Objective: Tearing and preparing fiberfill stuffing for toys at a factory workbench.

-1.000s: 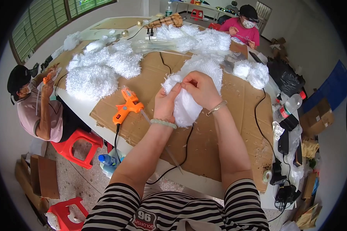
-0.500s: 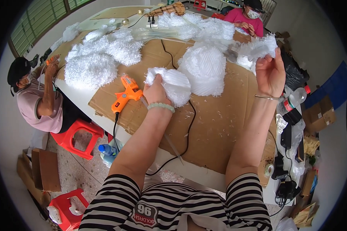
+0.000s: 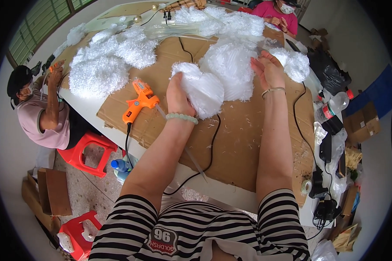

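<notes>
Left hand (image 3: 178, 93) clamped on fluff ball (image 3: 202, 89), fingertips hidden; right hand (image 3: 268, 69) spread flat against bigger fluff (image 3: 231, 65).

Red stools (image 3: 83, 153) on speckled floor (image 3: 89, 191)

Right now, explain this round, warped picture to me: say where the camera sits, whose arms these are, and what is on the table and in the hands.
The camera is worn on a person's head and looks down, so the two forearms rising from the bottom edge are that person's own; the wide lens bends the edges. The left hand grips a white fluffy clump. The right hand is open, palm beside a bigger fluffy mound. Both lie on a cardboard sheet that covers the table. An orange glue gun rests near the left hand, its black cord trailing off. More white fluff is piled farther back. Two other people sit at the table's left side and far end.
</notes>
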Demonstrator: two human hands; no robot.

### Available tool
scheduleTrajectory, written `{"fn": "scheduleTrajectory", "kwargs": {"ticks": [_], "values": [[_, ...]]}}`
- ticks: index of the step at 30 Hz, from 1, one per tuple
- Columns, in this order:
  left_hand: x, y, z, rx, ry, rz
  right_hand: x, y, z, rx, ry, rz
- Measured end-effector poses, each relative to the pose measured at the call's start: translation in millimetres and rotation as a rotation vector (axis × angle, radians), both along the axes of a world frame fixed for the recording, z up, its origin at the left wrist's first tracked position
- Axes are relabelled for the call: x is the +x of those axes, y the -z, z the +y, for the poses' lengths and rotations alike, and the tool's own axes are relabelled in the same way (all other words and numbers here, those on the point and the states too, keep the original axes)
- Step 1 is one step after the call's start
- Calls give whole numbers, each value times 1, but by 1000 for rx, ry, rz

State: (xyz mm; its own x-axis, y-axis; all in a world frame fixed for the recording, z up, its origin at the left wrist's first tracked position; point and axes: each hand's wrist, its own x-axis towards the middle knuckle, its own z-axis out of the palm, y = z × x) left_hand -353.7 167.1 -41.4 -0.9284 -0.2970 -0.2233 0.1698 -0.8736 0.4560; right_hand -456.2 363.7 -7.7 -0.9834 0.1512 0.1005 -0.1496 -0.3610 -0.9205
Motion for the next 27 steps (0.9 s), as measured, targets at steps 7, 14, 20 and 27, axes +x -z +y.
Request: {"fn": "scheduleTrajectory", "kwargs": {"ticks": [7, 14, 20, 27], "values": [[-3, 0, 2, -24, 13, 11, 4, 20, -7, 1215, 171, 394], [-5, 1, -3, -19, 6, 12, 7, 39, -58, 1492, 95, 148], [-3, -5, -4, 7, -2, -20, -15, 31, -84, 1068, -13, 3], [-5, 0, -4, 3, 42, 55, 9, 6, -66, 566, -357, -160]]}}
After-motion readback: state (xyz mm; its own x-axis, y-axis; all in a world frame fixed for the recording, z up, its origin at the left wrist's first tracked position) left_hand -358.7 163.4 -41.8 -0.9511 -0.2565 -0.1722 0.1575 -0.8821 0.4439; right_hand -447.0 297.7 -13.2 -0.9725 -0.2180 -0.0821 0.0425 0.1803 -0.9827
